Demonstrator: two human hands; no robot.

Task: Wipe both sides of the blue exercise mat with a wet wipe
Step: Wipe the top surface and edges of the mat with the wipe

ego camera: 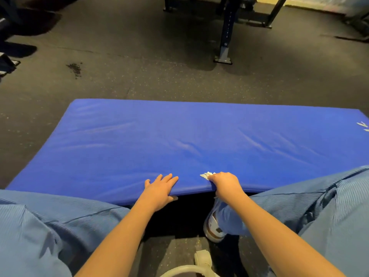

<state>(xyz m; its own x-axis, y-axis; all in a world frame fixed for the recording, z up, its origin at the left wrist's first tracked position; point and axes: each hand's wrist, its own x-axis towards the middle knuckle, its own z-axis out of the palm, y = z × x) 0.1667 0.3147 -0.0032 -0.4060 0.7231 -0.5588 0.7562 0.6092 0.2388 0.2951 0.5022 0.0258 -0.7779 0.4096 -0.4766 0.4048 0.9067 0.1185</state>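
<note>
The mat (179,140) lies flat on the dark floor (139,76), long side across in front of the person, near long edge raised a little off the floor about mid-length. On that edge, R hand (225,184) is curled over the rim w/ the wipe (206,174) bunched in it, a white corner poking out past the knuckles onto the top face. Just to its left, L hand (159,190) has fingers laid straight on top and thumb tucked beneath, so it pinches the edge too. Both hands clamped, then, neither loose. My read: top side prob. done or nearly, and this is the start of the flip to reach the underside, though no wet streaks show clearly enough to confirm. Next move calls for lifting the near edge higher and rolling the mat over away from the person w/o letting the wipe drop; room beyond the far edge looks enough. Hard to make out: the underside is hidden, the mat's right end runs out of view w/ white lettering (362,126) cut off, near corners are covered by the person's blue trousers (50,226). One shoe (214,226) shows below the edge. A pale curved thing (179,271) at the bottom is cropped, can't tell what. A metal post (226,37) stands well beyond the far edge.
</note>
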